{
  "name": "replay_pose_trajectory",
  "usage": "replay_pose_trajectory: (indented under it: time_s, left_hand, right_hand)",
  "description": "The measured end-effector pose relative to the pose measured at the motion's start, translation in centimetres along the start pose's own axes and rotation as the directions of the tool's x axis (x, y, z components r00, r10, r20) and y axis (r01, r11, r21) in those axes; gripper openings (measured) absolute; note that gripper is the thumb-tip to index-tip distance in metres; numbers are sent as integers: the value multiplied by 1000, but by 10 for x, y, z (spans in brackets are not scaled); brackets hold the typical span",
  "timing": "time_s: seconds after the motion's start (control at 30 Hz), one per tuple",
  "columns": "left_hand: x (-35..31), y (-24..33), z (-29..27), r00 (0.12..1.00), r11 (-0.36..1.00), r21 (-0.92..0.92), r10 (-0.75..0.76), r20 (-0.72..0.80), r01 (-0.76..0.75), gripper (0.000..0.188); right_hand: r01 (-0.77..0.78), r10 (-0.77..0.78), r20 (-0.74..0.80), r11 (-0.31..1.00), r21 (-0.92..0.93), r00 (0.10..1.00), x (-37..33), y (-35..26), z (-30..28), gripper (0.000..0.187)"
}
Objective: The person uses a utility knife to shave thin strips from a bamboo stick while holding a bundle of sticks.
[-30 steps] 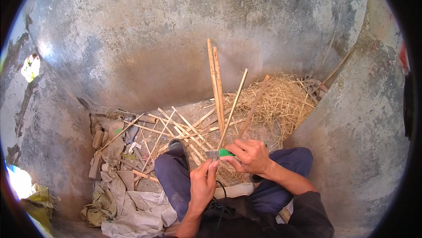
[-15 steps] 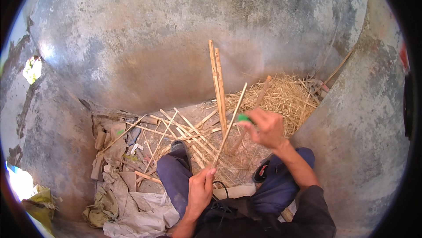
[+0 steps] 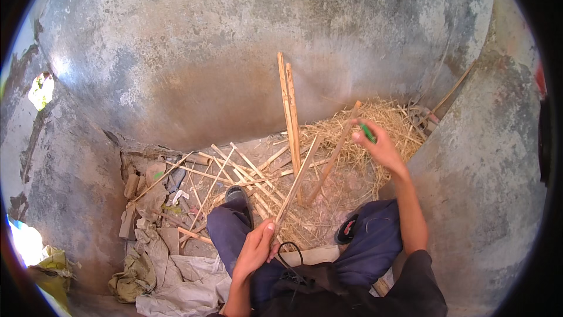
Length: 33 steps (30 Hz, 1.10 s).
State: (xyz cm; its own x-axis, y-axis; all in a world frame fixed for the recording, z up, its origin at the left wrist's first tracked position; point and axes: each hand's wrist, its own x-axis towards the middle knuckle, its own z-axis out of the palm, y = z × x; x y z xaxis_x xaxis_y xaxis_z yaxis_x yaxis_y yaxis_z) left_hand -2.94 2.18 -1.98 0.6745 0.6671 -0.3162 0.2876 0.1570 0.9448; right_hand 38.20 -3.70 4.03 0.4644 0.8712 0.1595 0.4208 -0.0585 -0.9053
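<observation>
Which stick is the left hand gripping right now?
The pale stick slanting up and rightward from the left hand, its lower end gripped. The tall upright pair, the browner slanted stick and the floor sticks are outside that hand.

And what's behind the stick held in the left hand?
Behind the held stick, a tall upright stick and straw-littered ground show; whatever lies directly behind its length is covered and cannot be seen.

PLACE: rough workspace | stained bare walls (image 3: pixel 234 53) | straw heap (image 3: pixel 396 119) | littered wooden sticks (image 3: pixel 258 172)
</observation>
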Motion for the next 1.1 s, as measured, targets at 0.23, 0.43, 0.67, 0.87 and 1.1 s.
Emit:
replay_pose_trajectory:
  time_s: [0.23,0.43,0.67,0.87,1.1]
  left_hand:
    - [12,19,21,995,999,-6,44,85,-44,44]
    - [16,26,31,977,981,33,188,102,-192,46]
    - [15,32,37,972,962,181,221,-84,-203,31]
    - [19,25,37,955,955,202,250,-161,-216,26]
    - [19,37,43,920,928,209,346,-185,-307,19]
  right_hand:
    - [-174,93,181,842,510,979,-27,-1,54,39]
    - [-138,105,90,780,610,990,-27,14,56,32]
    - [-15,34,-38,908,419,999,-32,7,56,42]
    - [183,-178,-131,983,31,975,-55,3,79,39]
    - [462,-484,37,805,-372,874,-91,-18,113,28]
